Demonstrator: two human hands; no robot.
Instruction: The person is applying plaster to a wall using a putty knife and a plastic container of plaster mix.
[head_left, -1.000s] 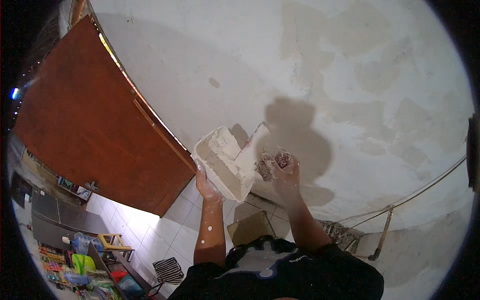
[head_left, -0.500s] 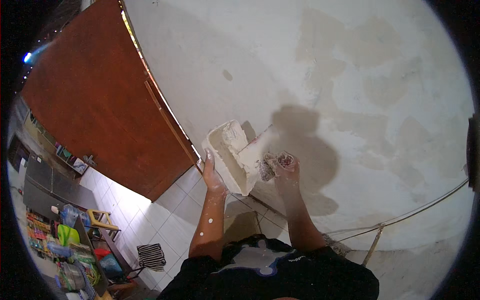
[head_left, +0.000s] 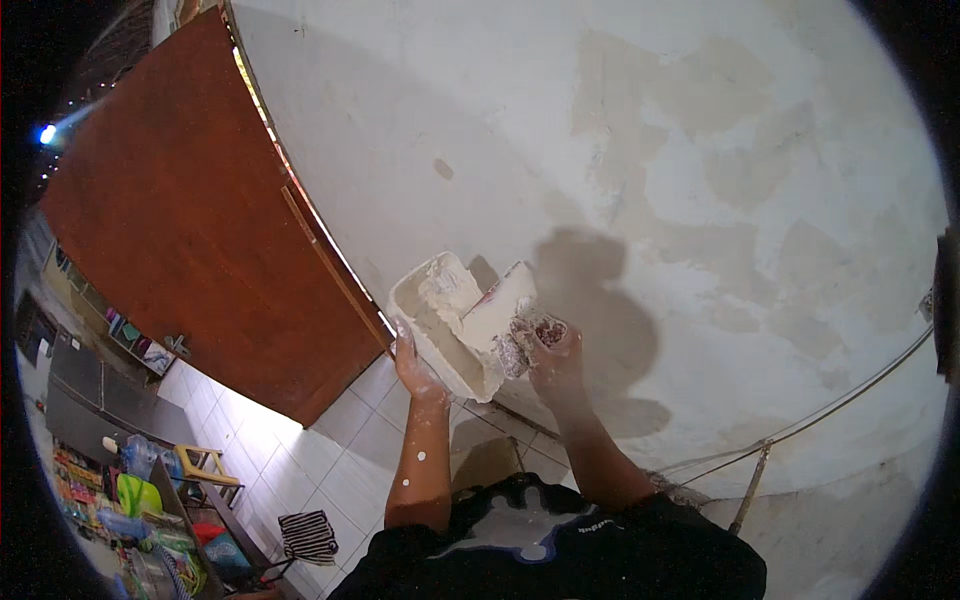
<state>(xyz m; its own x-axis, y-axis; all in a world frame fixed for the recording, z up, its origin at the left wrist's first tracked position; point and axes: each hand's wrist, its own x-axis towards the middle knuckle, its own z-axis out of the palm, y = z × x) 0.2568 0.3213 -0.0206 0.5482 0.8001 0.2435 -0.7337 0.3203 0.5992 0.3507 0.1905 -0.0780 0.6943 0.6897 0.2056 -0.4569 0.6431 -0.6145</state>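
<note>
My left hand (head_left: 418, 372) is wrapped round the lower left side of a cream, oblong tub (head_left: 428, 352), holding it tilted in front of the wall. Pale, pasty filler (head_left: 450, 284) clings thickly inside it. In my right hand (head_left: 558, 365) is a wide-bladed scraper (head_left: 502, 306), gripped by a handle crusted with dried filler. Its pale, coated blade lies over the tub's right side, with one edge reaching inside. Whether the blade presses on the filler I cannot tell. White smears and spots mark my left hand and forearm.
A white wall (head_left: 400, 110) with beige patches (head_left: 720, 245) fills the right. At left stands a brown door (head_left: 190, 230) above a tiled floor (head_left: 340, 440). A striped cloth (head_left: 307, 538), a yellow stool (head_left: 205, 465) and cluttered goods lie lower left. A thin pipe (head_left: 840, 393) crosses lower right.
The view has shifted slightly, so wall and door sit a little lower and further left. The scraper blade has turned and shows more of its face. Both grips are unchanged.
</note>
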